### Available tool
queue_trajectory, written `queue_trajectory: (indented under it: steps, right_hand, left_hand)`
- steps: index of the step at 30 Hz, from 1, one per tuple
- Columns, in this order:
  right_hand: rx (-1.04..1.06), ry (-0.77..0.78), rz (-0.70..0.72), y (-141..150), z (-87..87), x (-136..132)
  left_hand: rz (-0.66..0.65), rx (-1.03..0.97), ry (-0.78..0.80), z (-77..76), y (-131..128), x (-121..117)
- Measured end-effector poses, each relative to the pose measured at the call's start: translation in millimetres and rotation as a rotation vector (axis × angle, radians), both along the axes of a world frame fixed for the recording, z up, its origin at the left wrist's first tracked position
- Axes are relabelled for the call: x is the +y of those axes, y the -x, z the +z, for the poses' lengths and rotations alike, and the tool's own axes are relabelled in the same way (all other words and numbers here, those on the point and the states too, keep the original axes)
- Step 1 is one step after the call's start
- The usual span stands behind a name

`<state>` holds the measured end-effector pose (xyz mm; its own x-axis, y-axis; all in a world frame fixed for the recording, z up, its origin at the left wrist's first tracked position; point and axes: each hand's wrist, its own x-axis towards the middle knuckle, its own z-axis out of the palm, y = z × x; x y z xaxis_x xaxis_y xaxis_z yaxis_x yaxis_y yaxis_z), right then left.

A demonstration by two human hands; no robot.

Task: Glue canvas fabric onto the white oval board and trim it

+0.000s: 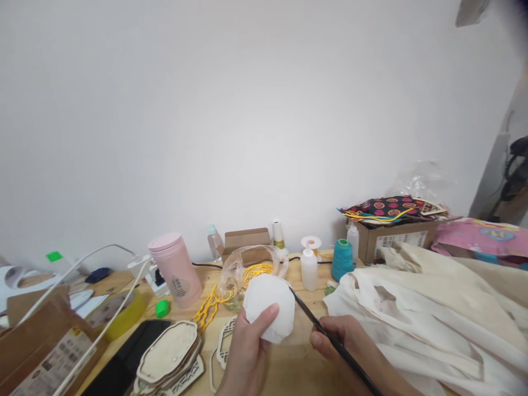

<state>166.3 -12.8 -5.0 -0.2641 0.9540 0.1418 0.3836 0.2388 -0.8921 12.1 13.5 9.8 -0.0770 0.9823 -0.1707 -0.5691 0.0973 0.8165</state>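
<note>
My left hand (251, 344) grips a white, roughly round flat piece (270, 300) with a slightly wavy edge, the thumb lying across its face. In my right hand (344, 344) is a long, slender black tool (307, 311) with a narrow tip; its exact kind I cannot make out. The tip meets or almost meets the upper right edge of the white piece. Behind that piece lie yellow cords (258, 270) in a clear plastic bag (233, 264). Left of my left hand are a stack of cream plaques (169, 352) and a cut-out wooden frame (225, 341).
A pink tumbler (177, 269), white squeeze bottle (309, 269) and teal thread cone (342, 261) stand toward the wall. White cloth (412, 313) covers the right side. A black phone (127, 357), yellow tape roll (119, 316) and cardboard box (49, 346) are at left.
</note>
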Motion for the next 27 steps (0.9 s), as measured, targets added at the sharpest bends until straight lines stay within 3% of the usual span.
queue_trajectory:
  steps: [18, 27]
  right_hand:
    - [0.074, -0.003, 0.074, -1.4, 2.0, -1.8]
    - [0.034, -0.026, 0.046, -1.1, 0.1, -2.3]
  left_hand:
    - [0.009, 0.073, -0.035, 3.0, 2.8, -1.1]
    - [0.012, 0.046, -0.060, 2.9, 4.3, 0.8]
